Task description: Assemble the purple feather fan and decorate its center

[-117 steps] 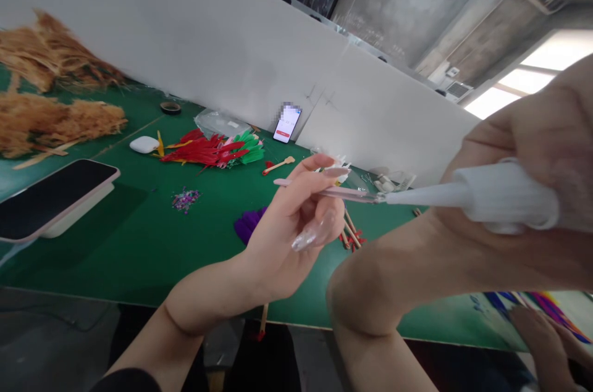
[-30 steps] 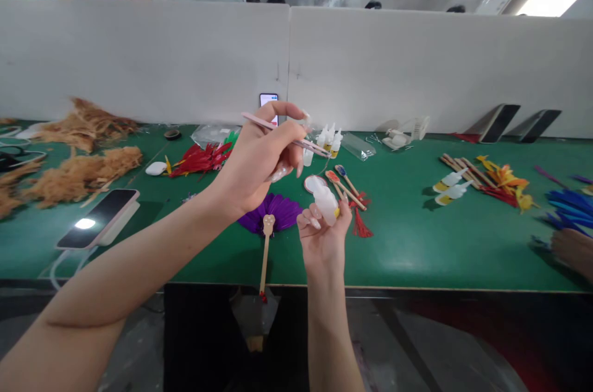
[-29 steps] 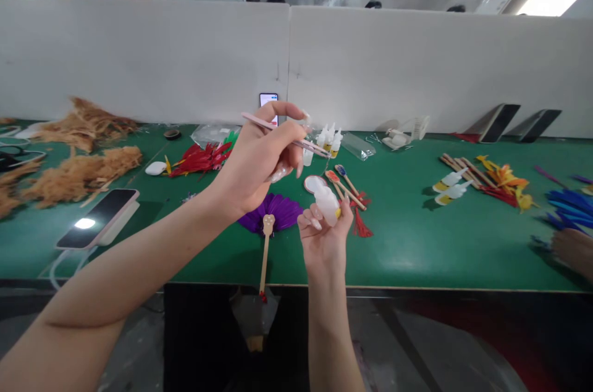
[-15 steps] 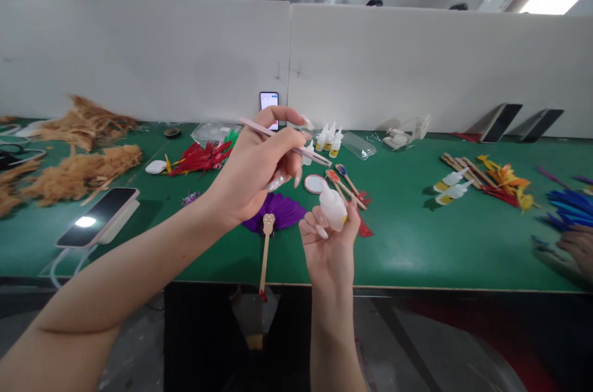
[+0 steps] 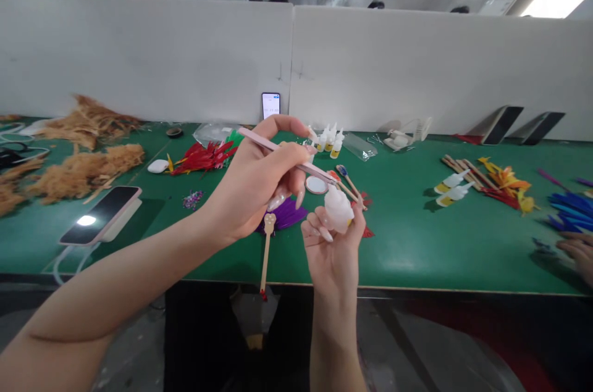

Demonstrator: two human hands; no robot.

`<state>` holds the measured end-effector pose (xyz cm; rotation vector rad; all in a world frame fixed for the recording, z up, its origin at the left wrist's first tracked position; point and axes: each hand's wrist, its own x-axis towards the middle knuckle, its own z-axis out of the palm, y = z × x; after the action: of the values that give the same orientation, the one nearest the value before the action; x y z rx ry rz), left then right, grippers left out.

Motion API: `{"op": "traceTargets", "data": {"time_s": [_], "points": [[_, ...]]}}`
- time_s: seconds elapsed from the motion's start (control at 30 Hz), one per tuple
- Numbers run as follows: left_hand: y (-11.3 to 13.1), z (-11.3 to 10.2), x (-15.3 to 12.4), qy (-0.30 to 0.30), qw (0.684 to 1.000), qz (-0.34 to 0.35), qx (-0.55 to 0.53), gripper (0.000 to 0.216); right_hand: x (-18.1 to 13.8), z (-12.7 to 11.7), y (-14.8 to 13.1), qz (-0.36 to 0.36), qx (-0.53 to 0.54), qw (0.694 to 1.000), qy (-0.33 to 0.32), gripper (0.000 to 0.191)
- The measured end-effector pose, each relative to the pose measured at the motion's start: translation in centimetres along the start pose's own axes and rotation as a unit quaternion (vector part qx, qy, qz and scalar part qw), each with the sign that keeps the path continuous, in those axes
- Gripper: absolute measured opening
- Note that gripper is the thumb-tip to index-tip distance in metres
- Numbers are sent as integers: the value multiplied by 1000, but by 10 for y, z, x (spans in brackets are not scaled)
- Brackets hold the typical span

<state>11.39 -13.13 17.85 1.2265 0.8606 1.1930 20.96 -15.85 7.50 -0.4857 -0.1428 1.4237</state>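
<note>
My left hand (image 5: 264, 179) is closed around a pair of pink tweezers (image 5: 287, 154), their tips slanting down to the right. The tips are close to the top of a soft-looking white wad (image 5: 338, 210); whether they touch it I cannot tell. My right hand (image 5: 331, 250), palm up, grips that wad, and a bit of yellow shows at its right side. Below my left hand lies a purple feather fan (image 5: 290, 214) with a pale wooden handle (image 5: 265, 256), partly hidden by the hand. Behind the wad is a small round white disc with a red rim (image 5: 317, 184).
White dropper bottles with yellow labels (image 5: 334, 144) stand at the back; two more (image 5: 451, 188) lie right. Left are red feathers (image 5: 204, 157), tan fibre (image 5: 88, 173) and a charging phone (image 5: 102, 213). Another person's hand (image 5: 579, 250) is at the right edge, beside blue feathers (image 5: 574, 210).
The tweezers' tips have come down and right, closer to the white wad. My right hand has shifted slightly right and down with the wad.
</note>
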Motion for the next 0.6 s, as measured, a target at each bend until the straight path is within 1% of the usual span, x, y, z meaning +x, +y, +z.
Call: {"op": "traceTargets", "data": {"time_s": [0.17, 0.37, 0.5, 0.6], "points": [[0, -2, -4, 14, 999, 19, 22, 12, -3, 1, -2, -10, 10, 1000, -1, 35], [-3, -3, -8, 36, 995, 72, 61, 12, -5, 2, -2, -22, 0, 1000, 17, 31], [-4, -3, -9, 38, 991, 92, 86, 12, -6, 3, -2, -35, -11, 999, 17, 30], [-4, -5, -9, 35, 987, 106, 118, 14, -7, 4, -2, -48, -13, 998, 33, 30]]}}
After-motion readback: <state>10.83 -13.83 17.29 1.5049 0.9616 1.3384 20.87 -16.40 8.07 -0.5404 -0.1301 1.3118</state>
